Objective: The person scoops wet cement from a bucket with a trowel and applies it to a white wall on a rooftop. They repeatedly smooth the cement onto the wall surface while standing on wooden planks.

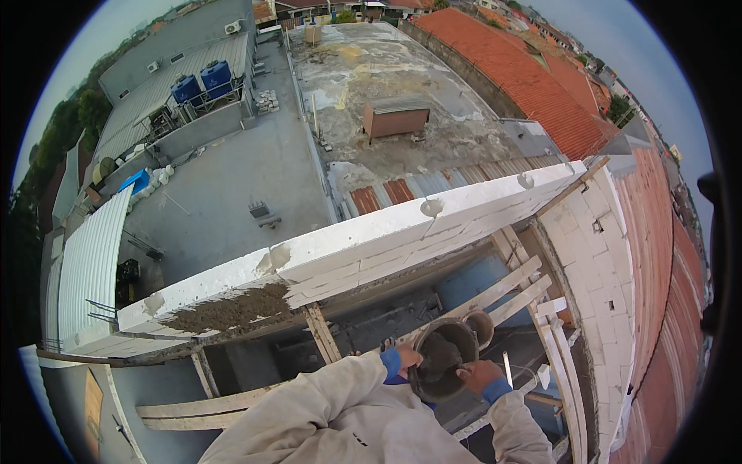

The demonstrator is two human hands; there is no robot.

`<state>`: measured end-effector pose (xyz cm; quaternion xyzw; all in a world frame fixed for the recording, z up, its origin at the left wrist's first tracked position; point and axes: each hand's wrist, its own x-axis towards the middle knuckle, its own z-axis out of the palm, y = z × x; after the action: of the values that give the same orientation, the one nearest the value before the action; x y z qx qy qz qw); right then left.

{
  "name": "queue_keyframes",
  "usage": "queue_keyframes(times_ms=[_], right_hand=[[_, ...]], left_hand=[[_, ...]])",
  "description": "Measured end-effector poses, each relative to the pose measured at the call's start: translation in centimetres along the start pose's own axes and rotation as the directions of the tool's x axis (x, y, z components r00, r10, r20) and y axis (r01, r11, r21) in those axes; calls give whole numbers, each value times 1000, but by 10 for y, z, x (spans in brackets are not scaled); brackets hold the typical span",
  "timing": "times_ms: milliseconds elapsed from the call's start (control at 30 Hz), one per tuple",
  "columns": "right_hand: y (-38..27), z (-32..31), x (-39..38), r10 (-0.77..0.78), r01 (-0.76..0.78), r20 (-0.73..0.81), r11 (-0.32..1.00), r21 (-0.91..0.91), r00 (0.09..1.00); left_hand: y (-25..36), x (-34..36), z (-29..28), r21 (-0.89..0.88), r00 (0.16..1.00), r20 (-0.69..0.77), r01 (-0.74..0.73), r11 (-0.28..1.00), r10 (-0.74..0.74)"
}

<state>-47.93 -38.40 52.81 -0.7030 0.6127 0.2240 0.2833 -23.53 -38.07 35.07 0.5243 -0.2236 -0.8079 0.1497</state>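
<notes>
My left hand (406, 357) grips the rim of a dark bucket (425, 340) holding grey wet mix (440, 352) at bottom centre. My right hand (475, 375) is closed at the bucket's right edge, on what looks like a tool handle or the rim; I cannot tell which. A smaller pail (479, 328) sits just behind the bucket, at its right. Beyond my hands runs a white block wall (348, 240) with a dark patch of mortar (224, 313) on its left part.
Wooden planks (506, 286) and beams (321, 332) cross a drop beneath me. A second block wall (587, 263) runs along the right beside a red roof (649, 247). Past the front wall lie flat rooftops (201, 224), with blue tanks (216, 77) and corrugated sheets (89, 271).
</notes>
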Motion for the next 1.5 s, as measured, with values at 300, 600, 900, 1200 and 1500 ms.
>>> queue_keyframes(times_ms=[300, 600, 900, 1200, 1500], right_hand=[[-16, 55, 13, 60, -54, 131, 997, -48, 990], [-22, -37, 24, -60, 8, -169, 956, -293, 984], [-8, 9, 42, -78, 104, 164, 982, -160, 983], [-3, 37, 29, -174, 167, 191, 984, 53, 966], [-8, 37, 30, -87, 40, 279, 985, 170, 956]], left_hand=[[13, -22, 2, 209, 983, -55, -159, 965, 174], [27, -53, -3, -79, 992, 124, 22, 997, -12], [35, -87, -10, -174, 996, 95, 17, 985, -1], [38, -79, -4, -56, 999, 43, -1, 998, 4], [40, -90, -14, -113, 994, 100, -36, 993, 47]])
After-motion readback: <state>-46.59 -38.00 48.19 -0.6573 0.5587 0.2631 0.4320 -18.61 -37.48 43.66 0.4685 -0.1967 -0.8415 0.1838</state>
